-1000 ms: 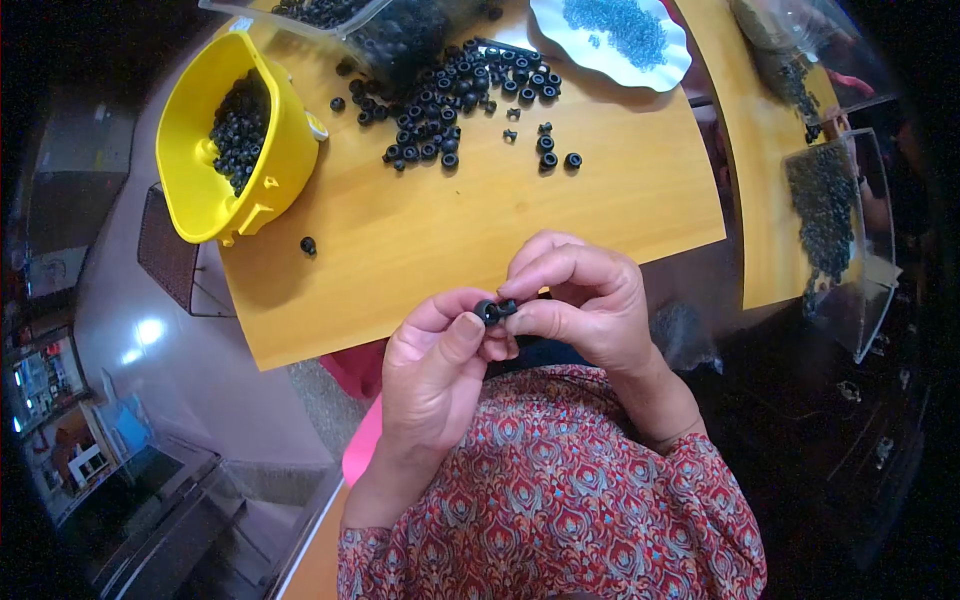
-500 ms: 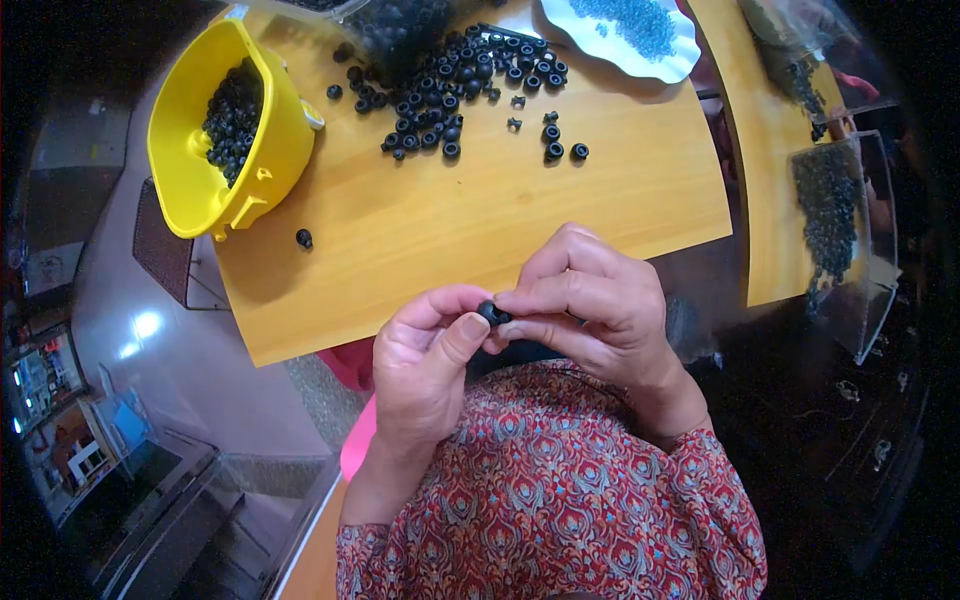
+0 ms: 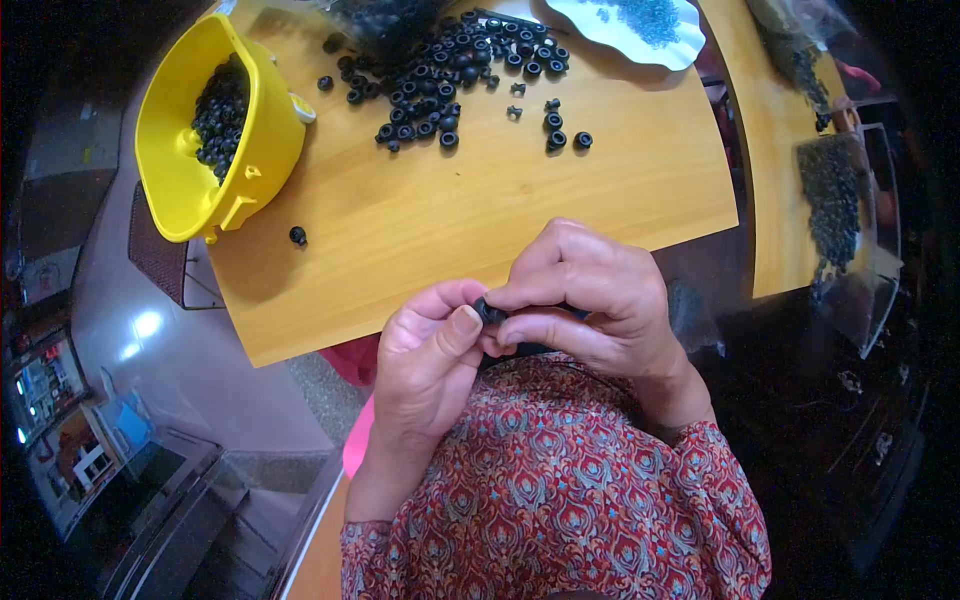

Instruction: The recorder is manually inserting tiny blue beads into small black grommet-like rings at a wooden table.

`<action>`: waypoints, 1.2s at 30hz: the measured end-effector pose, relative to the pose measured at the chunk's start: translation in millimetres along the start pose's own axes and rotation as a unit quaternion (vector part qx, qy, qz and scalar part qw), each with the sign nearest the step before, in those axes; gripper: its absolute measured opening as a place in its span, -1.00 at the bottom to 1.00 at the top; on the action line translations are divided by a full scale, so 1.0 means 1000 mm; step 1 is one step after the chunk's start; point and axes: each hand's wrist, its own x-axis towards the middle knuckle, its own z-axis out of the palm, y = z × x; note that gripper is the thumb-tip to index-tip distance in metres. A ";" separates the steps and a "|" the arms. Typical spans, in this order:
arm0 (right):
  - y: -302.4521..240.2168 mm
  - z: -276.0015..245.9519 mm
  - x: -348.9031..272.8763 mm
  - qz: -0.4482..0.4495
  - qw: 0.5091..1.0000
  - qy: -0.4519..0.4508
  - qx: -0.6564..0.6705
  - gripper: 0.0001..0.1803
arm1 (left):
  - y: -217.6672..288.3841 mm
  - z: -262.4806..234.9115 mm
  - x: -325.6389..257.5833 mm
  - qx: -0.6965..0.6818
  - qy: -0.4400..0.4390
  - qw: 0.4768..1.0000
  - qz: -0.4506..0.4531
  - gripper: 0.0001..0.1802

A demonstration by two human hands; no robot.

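Note:
In front of my body, past the near edge of the wooden table [image 3: 420, 230], I hold a small round black plastic part [image 3: 487, 311] between both hands. My left hand [image 3: 425, 350] pinches it from the left with thumb and fingers. From the right, my right hand [image 3: 595, 295] closes its thumb and forefinger on the same part. The fingertips cover much of it, so any second piece in there is hidden. Several ring-shaped black parts [image 3: 447, 140] lie loose in a pile farther up the table.
A yellow bin [image 3: 160, 170] with small black pieces [image 3: 222, 115] stands at the far left. One black piece [image 3: 298, 236] lies near it. A white wavy-edged plate [image 3: 683, 50] holds blue beads [image 3: 650, 20]. On the right, a clear container [image 3: 865, 330] of dark parts sits beside another wooden surface [image 3: 770, 170].
My right fingers have shifted slightly over the black part, and the part has turned a little in my fingertips. The view has moved slightly; the table's things stay put.

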 end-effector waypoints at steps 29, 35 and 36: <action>0.094 -0.161 0.116 0.045 0.920 0.154 -0.358 -0.89 | 0.010 -0.003 0.038 -0.002 0.016 1.000 -0.005 -0.80; 0.117 -0.166 0.134 -0.028 0.896 0.122 -0.426 -0.91 | 0.011 -0.005 0.043 -0.007 0.025 1.000 -0.014 -0.80; 0.118 -0.165 0.136 -0.034 0.889 0.112 -0.443 -0.91 | 0.012 -0.006 0.043 -0.012 0.029 0.999 -0.015 -0.80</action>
